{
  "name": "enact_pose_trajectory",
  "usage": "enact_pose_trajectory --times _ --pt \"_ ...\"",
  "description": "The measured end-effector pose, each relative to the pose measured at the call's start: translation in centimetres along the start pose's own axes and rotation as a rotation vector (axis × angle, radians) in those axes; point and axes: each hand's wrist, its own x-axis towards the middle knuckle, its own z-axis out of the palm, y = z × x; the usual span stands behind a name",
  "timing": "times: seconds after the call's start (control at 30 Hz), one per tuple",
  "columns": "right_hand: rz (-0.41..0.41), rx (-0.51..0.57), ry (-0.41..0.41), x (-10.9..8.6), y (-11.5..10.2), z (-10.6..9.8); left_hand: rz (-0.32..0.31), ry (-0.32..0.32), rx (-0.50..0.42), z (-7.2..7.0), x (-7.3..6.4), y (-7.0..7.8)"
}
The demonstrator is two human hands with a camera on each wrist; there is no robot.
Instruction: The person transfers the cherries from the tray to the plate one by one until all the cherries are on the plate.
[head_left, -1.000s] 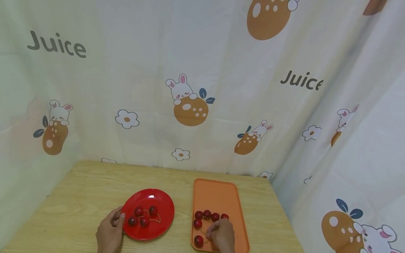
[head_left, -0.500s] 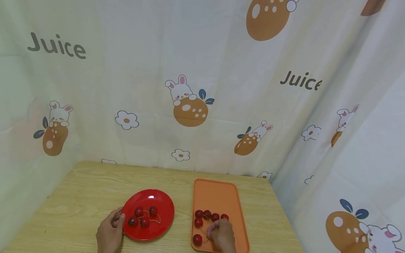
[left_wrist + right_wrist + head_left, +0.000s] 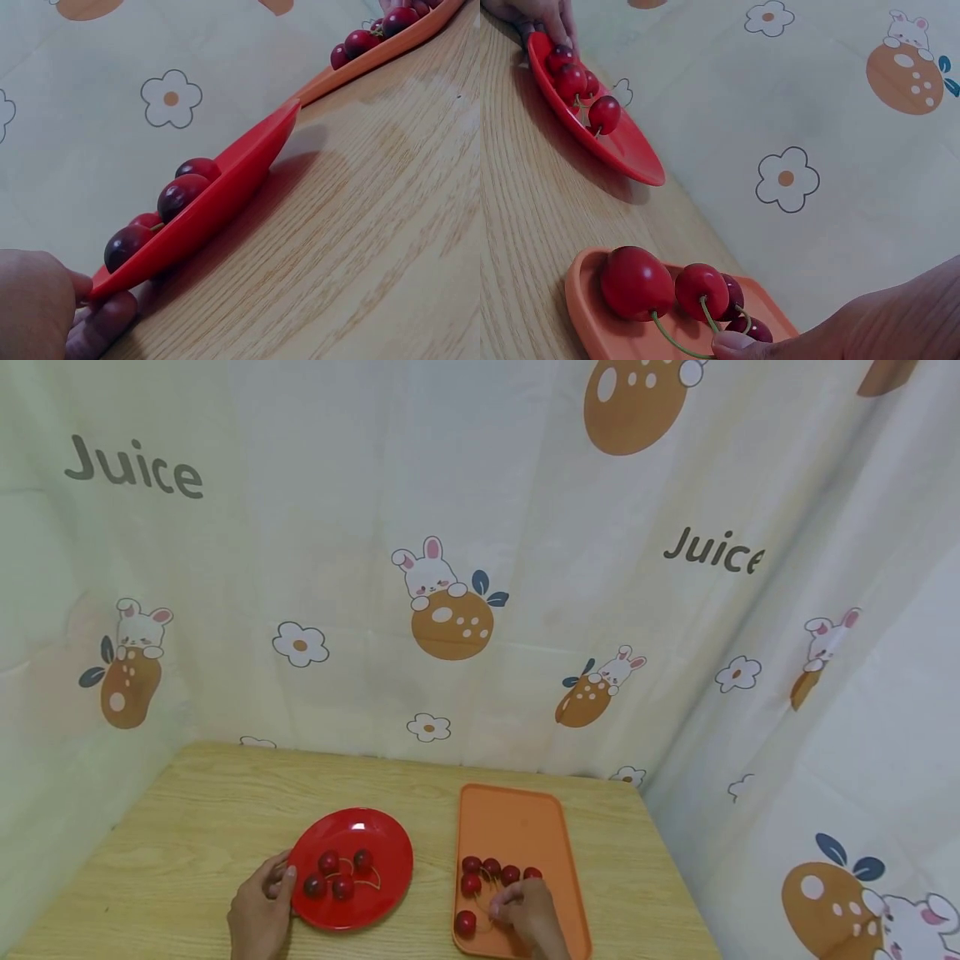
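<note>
My left hand (image 3: 260,908) grips the left rim of a round red plate (image 3: 393,835), thumb on top and fingers beneath, as the left wrist view shows. Several dark red cherries (image 3: 342,887) with stems lie on the plate. Over the front of an orange tray (image 3: 510,818), my right hand (image 3: 527,917) pinches a green cherry stem (image 3: 676,343) between thumb and fingers. That stem runs to the cherry (image 3: 636,283) at the tray's front left corner. More cherries (image 3: 491,867) form a bent row along the tray's left side and across it. The fingertips beneath the right thumb are hidden.
Plate and tray rest side by side on a light wooden table (image 3: 225,793), with a strip of wood between them. A pale curtain (image 3: 337,568) printed with rabbits, fruit and flowers hangs behind the table and along both sides.
The cherry at the tray's front left corner has shifted slightly left and away from me. The right wrist has turned a little; the left hand and plate stay put.
</note>
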Motion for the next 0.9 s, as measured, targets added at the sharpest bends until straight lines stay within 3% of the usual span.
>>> enact_pose_trajectory --times 0.33,0.9 --pt "0.067 0.099 -0.083 0.6 -0.2 -0.6 -0.004 0.004 -0.007 -0.1 -0.1 0.2" --pt "0.025 0.208 -0.120 0.1 -0.4 -1.3 -0.005 -0.001 -0.007 0.0 -0.1 0.1"
